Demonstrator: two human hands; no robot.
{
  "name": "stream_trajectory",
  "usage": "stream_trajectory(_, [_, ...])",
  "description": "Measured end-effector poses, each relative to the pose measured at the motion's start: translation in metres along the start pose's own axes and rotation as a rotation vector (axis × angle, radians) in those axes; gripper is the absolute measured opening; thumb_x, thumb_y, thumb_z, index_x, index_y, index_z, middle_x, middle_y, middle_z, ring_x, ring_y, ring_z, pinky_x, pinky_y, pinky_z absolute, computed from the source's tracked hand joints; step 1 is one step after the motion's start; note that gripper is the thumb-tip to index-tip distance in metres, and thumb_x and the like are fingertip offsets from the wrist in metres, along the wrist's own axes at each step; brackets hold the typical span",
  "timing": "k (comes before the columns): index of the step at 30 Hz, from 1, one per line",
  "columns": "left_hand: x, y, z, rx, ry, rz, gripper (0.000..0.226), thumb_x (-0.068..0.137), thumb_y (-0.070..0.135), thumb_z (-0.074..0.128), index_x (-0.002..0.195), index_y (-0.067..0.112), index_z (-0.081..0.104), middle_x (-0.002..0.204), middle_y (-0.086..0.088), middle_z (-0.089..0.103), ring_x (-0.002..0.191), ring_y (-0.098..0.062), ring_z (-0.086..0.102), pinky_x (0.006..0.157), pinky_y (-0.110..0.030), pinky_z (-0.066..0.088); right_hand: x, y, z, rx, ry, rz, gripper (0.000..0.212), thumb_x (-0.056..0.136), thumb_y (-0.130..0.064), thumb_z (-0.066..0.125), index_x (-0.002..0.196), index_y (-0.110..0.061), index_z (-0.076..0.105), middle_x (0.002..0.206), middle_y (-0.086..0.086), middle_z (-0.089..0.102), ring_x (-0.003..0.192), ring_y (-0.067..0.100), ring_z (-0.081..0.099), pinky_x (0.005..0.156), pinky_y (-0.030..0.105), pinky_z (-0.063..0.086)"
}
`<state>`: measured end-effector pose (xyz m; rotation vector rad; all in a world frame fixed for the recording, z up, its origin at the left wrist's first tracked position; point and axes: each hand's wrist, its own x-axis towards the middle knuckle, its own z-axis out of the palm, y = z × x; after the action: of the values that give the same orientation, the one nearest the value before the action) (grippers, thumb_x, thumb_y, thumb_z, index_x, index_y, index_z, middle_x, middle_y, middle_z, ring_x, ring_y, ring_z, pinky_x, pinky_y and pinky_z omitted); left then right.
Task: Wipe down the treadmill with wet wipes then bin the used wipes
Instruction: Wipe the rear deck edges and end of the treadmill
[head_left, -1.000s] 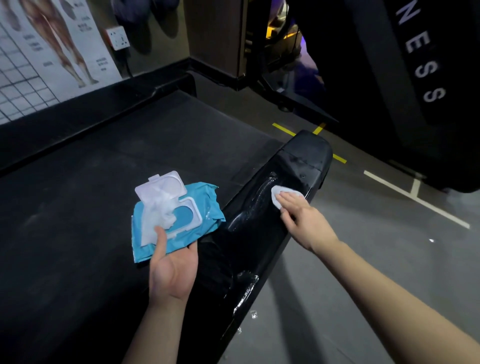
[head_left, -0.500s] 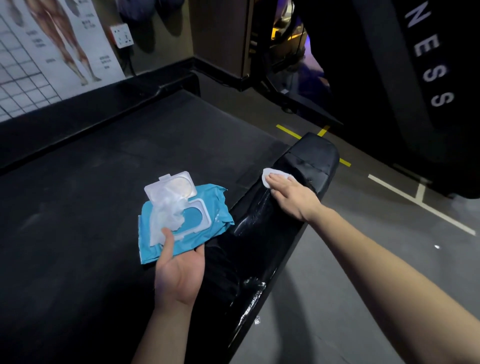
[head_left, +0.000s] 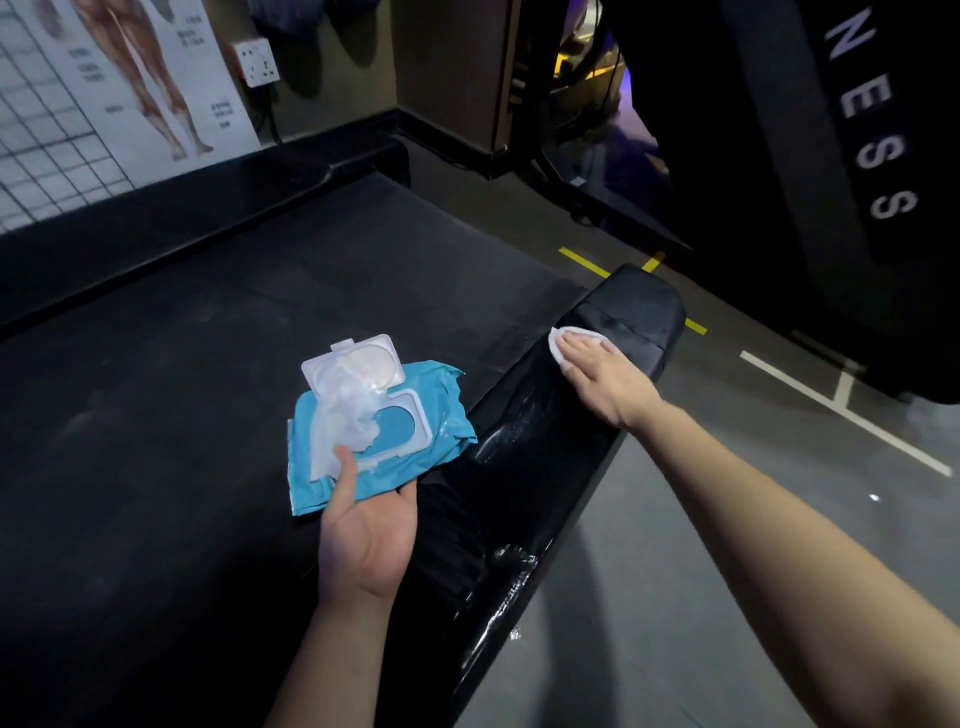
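Note:
The treadmill's black belt (head_left: 218, 395) fills the left, and its glossy black right side rail (head_left: 524, 467) runs from bottom centre up to a rounded end cap. My right hand (head_left: 605, 382) lies flat on the rail near that end, fingers pressing a white wet wipe (head_left: 558, 340) onto it; only the wipe's edge shows past my fingertips. Wet streaks shine on the rail behind the hand. My left hand (head_left: 369, 535) holds a blue wet-wipe pack (head_left: 389, 447) palm up over the belt's right edge, its white lid flipped open and a wipe sticking out.
A grey floor (head_left: 727, 519) with white and yellow lines lies right of the rail. A large black machine (head_left: 810, 156) with white letters stands at the upper right. An anatomy poster (head_left: 119, 88) and a wall socket (head_left: 257, 62) are on the far wall. No bin is visible.
My right hand has slid the wipe along the rail away from me, toward the end cap. The left hand keeps holding the pack in about the same place.

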<state>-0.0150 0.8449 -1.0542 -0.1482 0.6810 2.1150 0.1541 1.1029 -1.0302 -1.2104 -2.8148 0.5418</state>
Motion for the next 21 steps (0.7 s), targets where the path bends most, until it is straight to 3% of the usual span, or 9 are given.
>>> stream_trajectory(4, [0.002,-0.002,0.001,0.011,0.000,-0.003,0.043,0.115,0.030,0.037,0.157,0.024,0.046,0.153,-0.002,0.059,0.142,-0.027,0.055,0.122,-0.051,0.037,0.004,-0.012,0.008,0.054,-0.019,0.066,0.048,0.110,-0.032,0.027,0.157,-0.022,0.033,0.165,-0.009,0.023,0.153,0.008,0.012,0.120,0.023,0.002])
stream_trajectory(8, [0.004,-0.001,-0.003,-0.007,0.014,-0.008,0.044,0.115,0.029,0.040,0.158,0.023,0.044,0.155,-0.003,0.057,0.143,-0.028,0.054,0.124,-0.051,0.033,-0.015,-0.024,0.020,0.082,-0.081,-0.013,0.047,0.110,-0.030,0.031,0.156,-0.024,0.034,0.164,-0.012,0.024,0.151,0.000,0.010,0.117,0.016,-0.004])
stream_trajectory(14, [0.002,-0.002,0.004,-0.065,0.097,0.010,0.043,0.111,0.029,0.049,0.153,0.020,0.051,0.150,-0.005,0.062,0.140,-0.027,0.057,0.120,-0.049,0.040,-0.055,-0.052,0.032,0.137,-0.137,-0.119,0.047,0.109,-0.029,0.033,0.156,-0.027,0.034,0.163,-0.015,0.026,0.143,-0.014,0.007,0.125,0.025,-0.002])
stream_trajectory(17, [0.004,0.010,0.002,-0.085,0.134,0.030,0.046,0.108,0.029,0.053,0.154,0.019,0.051,0.152,-0.007,0.060,0.138,-0.028,0.059,0.119,-0.049,0.042,-0.075,-0.061,0.035,0.143,-0.139,-0.192,0.046,0.109,-0.029,0.035,0.155,-0.026,0.036,0.158,-0.023,0.027,0.141,-0.018,0.009,0.120,0.014,-0.002])
stream_trajectory(19, [0.007,0.022,-0.006,-0.062,0.116,0.056,0.047,0.109,0.029,0.053,0.155,0.019,0.050,0.153,-0.007,0.059,0.138,-0.027,0.059,0.116,-0.048,0.044,-0.077,-0.063,0.029,0.189,-0.121,-0.243,0.039,0.108,-0.024,0.038,0.144,-0.016,0.051,0.151,-0.022,0.043,0.139,-0.020,0.019,0.114,0.006,0.006])
stream_trajectory(21, [0.010,0.031,-0.013,-0.014,0.103,0.057,0.045,0.110,0.028,0.052,0.155,0.019,0.049,0.151,-0.006,0.060,0.137,-0.027,0.060,0.115,-0.049,0.045,-0.064,-0.057,0.026,0.171,-0.094,-0.249,0.030,0.106,-0.017,0.041,0.126,-0.004,0.058,0.139,-0.004,0.055,0.138,0.002,0.040,0.114,0.011,0.016])
